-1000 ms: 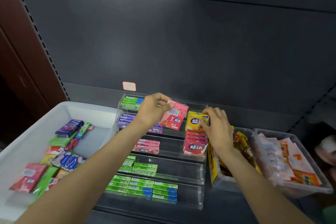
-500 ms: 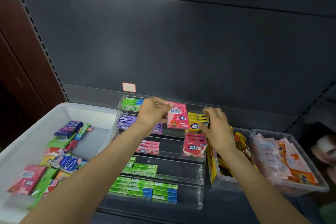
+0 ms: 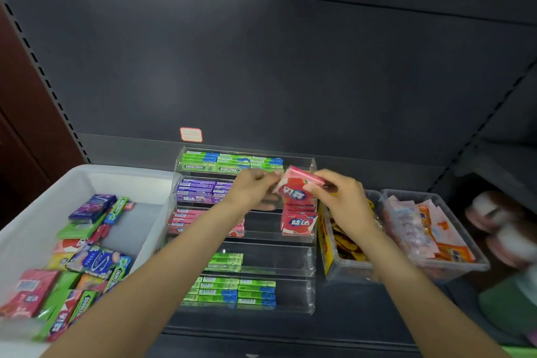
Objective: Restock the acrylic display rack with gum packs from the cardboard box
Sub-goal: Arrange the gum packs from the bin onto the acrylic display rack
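Your two hands meet at the centre, over the right side of the clear tiered rack [image 3: 312,259]. Your right hand [image 3: 341,197] curls its fingers round the top edge of a pink-red gum pack [image 3: 293,187], tilted on its side with white Chinese characters on its face. Your left hand [image 3: 252,190] sits at 9 o'clock from that pack, fingers bent and touching its left edge; whether it truly grips the pack cannot be told.

Just below the held pack, at 6 o'clock, a stack of matching red packs [image 3: 299,219] stands in the rack, the front one reading "益达". The top tier holds green packs [image 3: 220,164] labelled "DOUBLEMINT", in three rows. The next tier down has purple packs [image 3: 200,190], then pink ones [image 3: 186,218], partly behind your left arm. Two lower tiers hold more green Doublemint packs [image 3: 229,291].

At 8 o'clock, a white bin [image 3: 40,212] carries loose mixed packs: purple, green, red, blue. At 3 o'clock sit two clear tubs [image 3: 430,267], one with yellow-wrapped sweets, one with pink and orange sachets. A small red-bordered price tag [image 3: 191,134] is stuck at 12 o'clock above the rack; its writing is unreadable.
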